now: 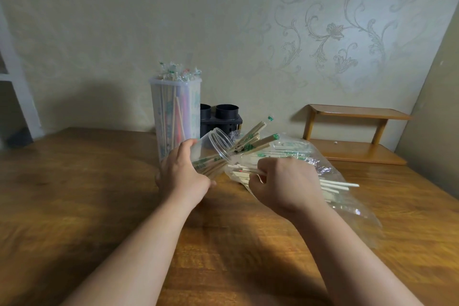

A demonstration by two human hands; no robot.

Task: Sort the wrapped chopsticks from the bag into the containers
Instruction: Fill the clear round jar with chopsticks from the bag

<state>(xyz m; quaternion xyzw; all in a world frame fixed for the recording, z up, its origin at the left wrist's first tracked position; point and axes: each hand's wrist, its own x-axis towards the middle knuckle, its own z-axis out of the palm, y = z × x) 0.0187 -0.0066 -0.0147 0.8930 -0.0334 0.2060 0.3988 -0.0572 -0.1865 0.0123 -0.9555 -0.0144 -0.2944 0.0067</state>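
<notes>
— Forearms come in low, then the hands. What do they hold?

— Left hand point(182, 171) is wrapped round a clear jar point(213, 143), which is tipped over with its mouth toward the bag point(357, 211). Right hand point(280, 181), just right of the jar, has its fingers curled and pinches a pale stick point(244, 170) at the bag's near end.

— So how much is sorted?

— A fair share, I judge. One bundle of green-printed chopsticks point(248, 144) already sits in the jar, ends poking out of its mouth. Behind the jar stands a tall tub point(173, 112), packed upright to above its rim.

— And what is left?

— Plenty. That bag lies on the worktop point(74, 194) right of the jar, and a heap point(337, 184) of wrapped pairs is in it, some green-printed, some plain white.

— Any other container?

— One black holder point(221, 117) with two round cups, behind the jar and a little to its right. I cannot see into the cups, so I cannot tell whether anything has gone in there.

— The step in hand?

— Picking the next stick out of the bag, I think. Whether it belongs in the jar or behind it in the tub is not clear. Midway at best, with most of the bag's load to go.
</notes>
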